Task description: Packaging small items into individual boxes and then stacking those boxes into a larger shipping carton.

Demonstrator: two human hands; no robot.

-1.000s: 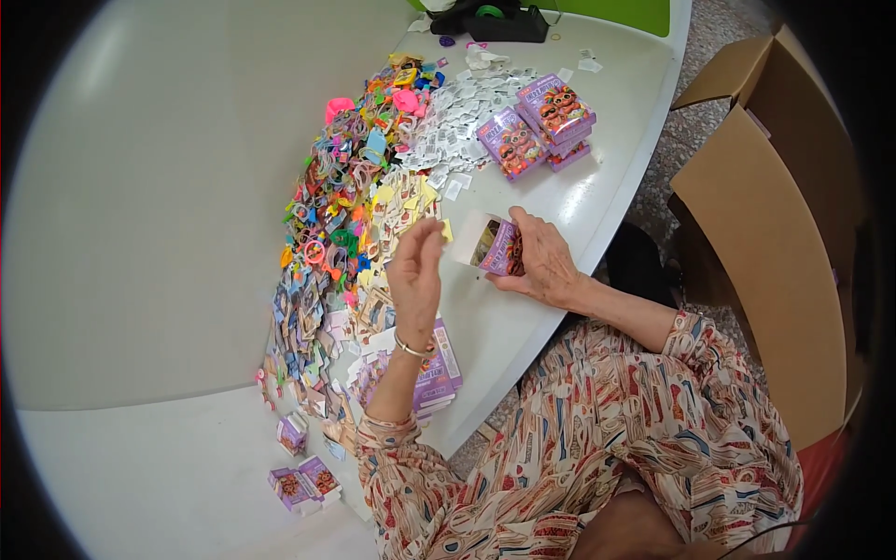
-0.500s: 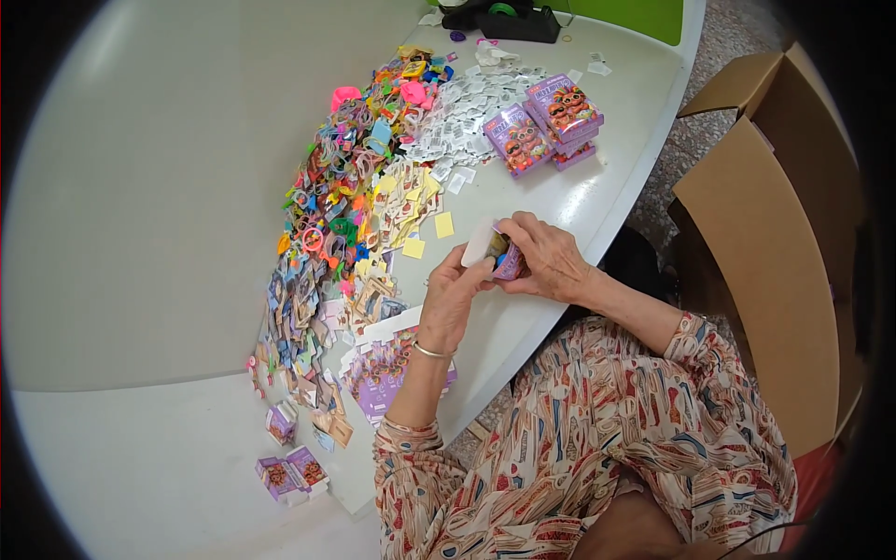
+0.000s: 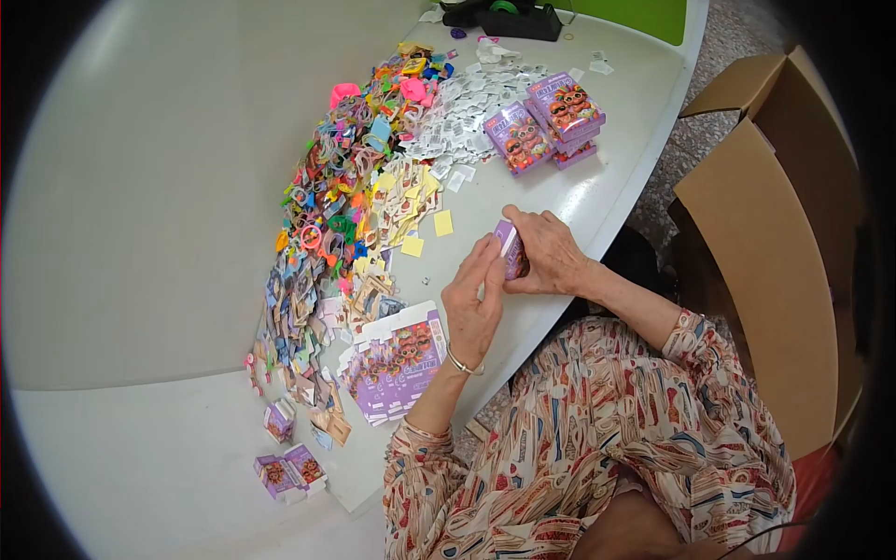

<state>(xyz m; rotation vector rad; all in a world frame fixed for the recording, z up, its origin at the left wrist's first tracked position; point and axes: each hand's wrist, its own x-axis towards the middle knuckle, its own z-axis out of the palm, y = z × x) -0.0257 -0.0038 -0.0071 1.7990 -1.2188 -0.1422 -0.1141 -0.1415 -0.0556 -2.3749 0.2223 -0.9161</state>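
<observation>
Between my hands is a small purple cardboard box (image 3: 511, 245), held above the table with its narrow purple-and-white side toward me. My right hand (image 3: 549, 254) grips it from the right, thumb low and fingers over the top. My left hand (image 3: 473, 303) is closed against its left side, fingertips pressed on the edge. The box looks closed, and its contents do not show. Left of my left wrist lies a fanned stack of flat purple cartons (image 3: 397, 369). Two yellow paper squares (image 3: 443, 222) lie beyond my left hand.
A long heap of small colourful toys (image 3: 341, 177) runs along the left, with white paper packets (image 3: 467, 107) and illustrated cards (image 3: 406, 201) beside it. Filled purple boxes (image 3: 565, 107) are stacked far right. A black tape dispenser (image 3: 518, 21) stands behind. An open brown carton (image 3: 765, 271) is at right.
The box's white flap, open before with coloured contents showing, is now folded down. My left hand has shifted slightly right and nearer, uncovering more of the flat cartons.
</observation>
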